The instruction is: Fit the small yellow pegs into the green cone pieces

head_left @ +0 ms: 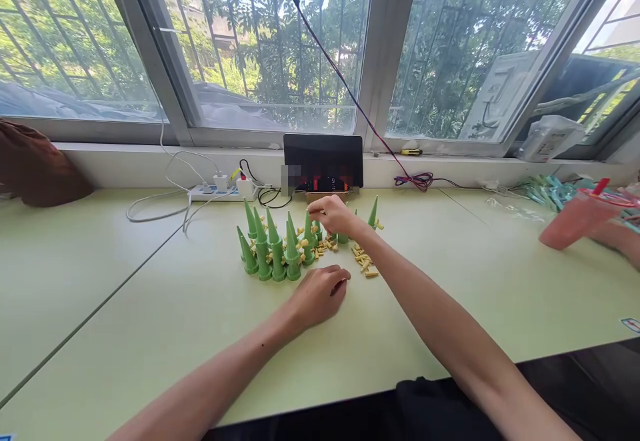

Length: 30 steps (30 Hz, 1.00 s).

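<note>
Several green cones [293,254] stand upright in a cluster on the pale green table, some with small yellow pieces around them. My right hand [333,216] is over the back right of the cluster, its fingers pinched at the tip of a green cone. Just in front of the cones, my left hand [323,291] rests on the table with its fingers curled; what they hold, if anything, is hidden. Small yellow pieces [365,261] lie loose under and beside my right forearm.
A dark tablet [323,161] stands behind the cones at the wall. To its left lies a white power strip [215,193] with cables. A pink cup [575,221] stands tilted at the right, near another person's arm [620,238]. Bundled wires [415,181] lie at the back.
</note>
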Motion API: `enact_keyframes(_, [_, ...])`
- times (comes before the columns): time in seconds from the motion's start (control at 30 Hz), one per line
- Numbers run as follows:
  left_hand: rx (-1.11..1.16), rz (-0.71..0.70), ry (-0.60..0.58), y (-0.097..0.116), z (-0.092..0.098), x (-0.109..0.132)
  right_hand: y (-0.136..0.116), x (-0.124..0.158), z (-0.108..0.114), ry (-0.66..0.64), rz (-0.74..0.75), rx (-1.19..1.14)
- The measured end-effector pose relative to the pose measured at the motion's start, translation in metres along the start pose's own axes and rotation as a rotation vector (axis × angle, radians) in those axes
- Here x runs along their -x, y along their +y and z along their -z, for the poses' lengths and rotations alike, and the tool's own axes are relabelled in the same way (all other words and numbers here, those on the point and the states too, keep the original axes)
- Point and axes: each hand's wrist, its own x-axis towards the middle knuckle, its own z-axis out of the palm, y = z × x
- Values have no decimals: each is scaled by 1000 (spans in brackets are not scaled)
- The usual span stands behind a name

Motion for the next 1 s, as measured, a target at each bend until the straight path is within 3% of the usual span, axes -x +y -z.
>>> enact_keyframes(0.6, [-10,6,-5,2,1,-1,2,29,12,44,-34,-11])
enact_keyframes(0.87, [-15,-6,-14,2,1,-2,-3,22,7,174,-46,-30])
enact_keyframes(1.0, [-15,-13,-23,1,1,-2,-4,16,2,143,-50,-36])
